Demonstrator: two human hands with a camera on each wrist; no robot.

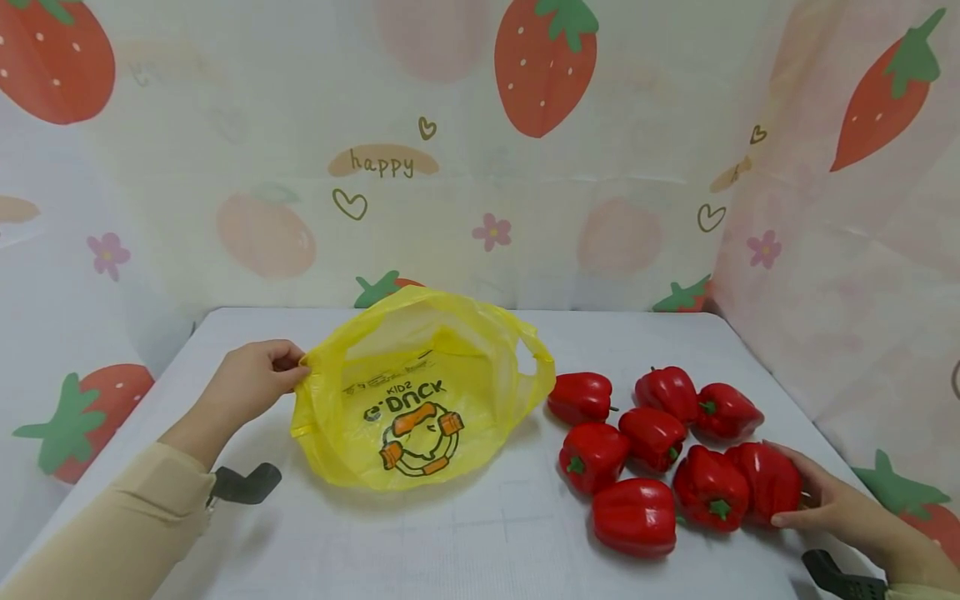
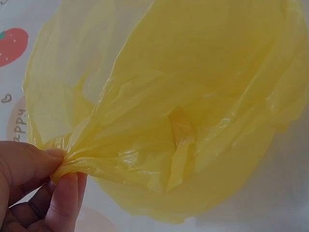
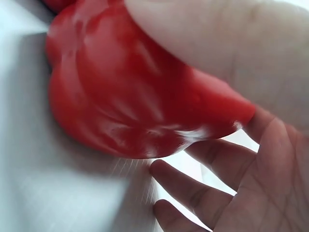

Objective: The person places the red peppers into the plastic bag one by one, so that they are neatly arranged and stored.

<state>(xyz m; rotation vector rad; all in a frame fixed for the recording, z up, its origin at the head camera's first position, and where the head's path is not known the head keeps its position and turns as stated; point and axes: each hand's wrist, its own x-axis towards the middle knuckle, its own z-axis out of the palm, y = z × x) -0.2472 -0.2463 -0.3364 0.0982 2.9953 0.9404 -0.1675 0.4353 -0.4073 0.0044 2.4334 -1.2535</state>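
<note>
Apparently just beginning: left hand (image 1: 258, 375) pinching edge of yellow plastic bag (image 1: 423, 392), no pepper showing inside; right hand (image 1: 840, 504) gripping nearest red bell pepper (image 1: 765, 482), seven other bell peppers (image 1: 652, 437) lying left of it on table (image 1: 510, 542).

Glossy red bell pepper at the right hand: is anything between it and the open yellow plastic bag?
Yes: on the white tabletop, other red bell peppers lie between that glossy red bell pepper and the yellow plastic bag. Above them, nothing visible blocks the way.
</note>
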